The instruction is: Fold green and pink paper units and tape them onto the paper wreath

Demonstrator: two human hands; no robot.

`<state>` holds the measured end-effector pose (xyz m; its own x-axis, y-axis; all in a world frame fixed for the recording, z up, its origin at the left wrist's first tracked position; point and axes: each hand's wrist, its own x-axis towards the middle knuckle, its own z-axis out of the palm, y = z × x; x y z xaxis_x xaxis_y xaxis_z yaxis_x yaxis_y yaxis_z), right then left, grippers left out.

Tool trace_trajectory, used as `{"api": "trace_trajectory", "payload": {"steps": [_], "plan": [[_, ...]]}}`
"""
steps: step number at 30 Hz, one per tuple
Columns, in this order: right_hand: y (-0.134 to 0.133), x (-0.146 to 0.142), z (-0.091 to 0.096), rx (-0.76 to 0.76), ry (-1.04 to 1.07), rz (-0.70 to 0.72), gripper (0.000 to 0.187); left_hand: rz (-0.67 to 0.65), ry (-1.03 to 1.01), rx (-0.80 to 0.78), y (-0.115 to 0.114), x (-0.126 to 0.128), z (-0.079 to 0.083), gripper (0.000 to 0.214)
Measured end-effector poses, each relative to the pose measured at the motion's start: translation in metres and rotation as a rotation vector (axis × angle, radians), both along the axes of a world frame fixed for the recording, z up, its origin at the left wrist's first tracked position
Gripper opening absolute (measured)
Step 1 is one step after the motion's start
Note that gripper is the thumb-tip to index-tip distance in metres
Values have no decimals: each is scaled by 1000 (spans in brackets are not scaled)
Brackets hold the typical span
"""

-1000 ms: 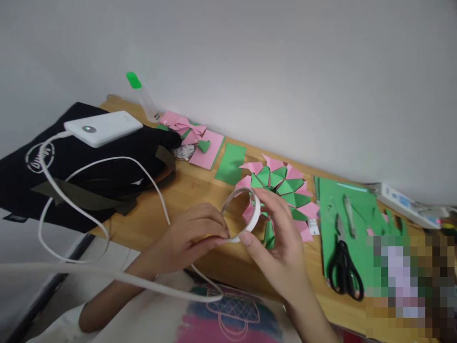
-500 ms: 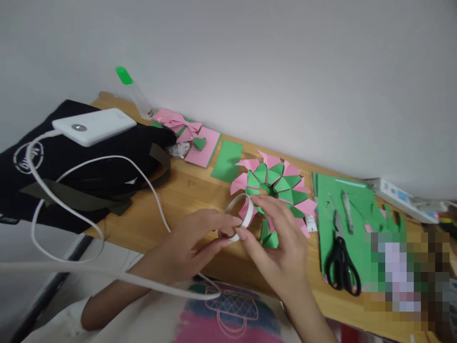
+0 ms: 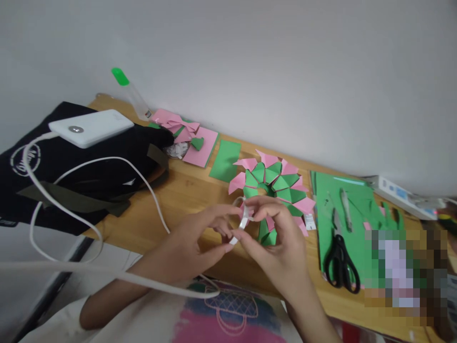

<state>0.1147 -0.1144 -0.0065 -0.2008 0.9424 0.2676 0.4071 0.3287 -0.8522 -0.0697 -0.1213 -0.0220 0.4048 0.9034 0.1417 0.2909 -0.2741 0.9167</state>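
Between my two hands, above the table, is a narrow roll of white tape point(image 3: 244, 222), seen nearly edge-on. My left hand point(image 3: 194, 240) is closed on its left side, fingers bent behind the ring and thumb at its lower edge. My right hand point(image 3: 280, 238) pinches the roll's right side with thumb and index finger, where a small bit of tape seems to stand away from the ring. Just behind lies a wreath of folded green and pink paper point(image 3: 283, 183), its near part hidden by my right hand.
Black-handled scissors point(image 3: 342, 262) and a cutter point(image 3: 345, 209) lie on green sheets point(image 3: 324, 190) at right. A black bag point(image 3: 85, 166) carries a white power bank point(image 3: 93, 126) with a cable. A glue bottle point(image 3: 130, 93) and pink paper point(image 3: 203, 150) are at the back.
The tape roll has turned from a wide ring to nearly edge-on. My right index finger has bent down, and a bit of tape stands off the ring.
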Motion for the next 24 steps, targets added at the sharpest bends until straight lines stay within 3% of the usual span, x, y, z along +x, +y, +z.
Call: {"api": "trace_trajectory", "payload": {"steps": [2, 5, 10, 16, 18, 21, 24], "plan": [[0, -1, 0, 49, -76, 35, 23, -48, -94, -193, 2, 2, 2, 51], [0, 0, 1, 95, -164, 82, 20, -100, -212, -355, 5, 4, 2, 52], [1, 3, -1, 87, -185, 118, 25, -123, -340, -497, 6, 4, 1, 54], [-4, 4, 3, 110, -181, 25, 48, -218, -506, -645, 6, 1, 5, 55], [-7, 15, 4, 105, -175, -71, 39, -234, -565, -669, 4, -5, 7, 59], [-13, 52, 0, 74, -190, -424, 23, -200, -626, -672, 5, -20, 8, 61], [-20, 104, -12, -97, -426, -785, 35, -118, -591, -552, 8, -38, 4, 55]]}}
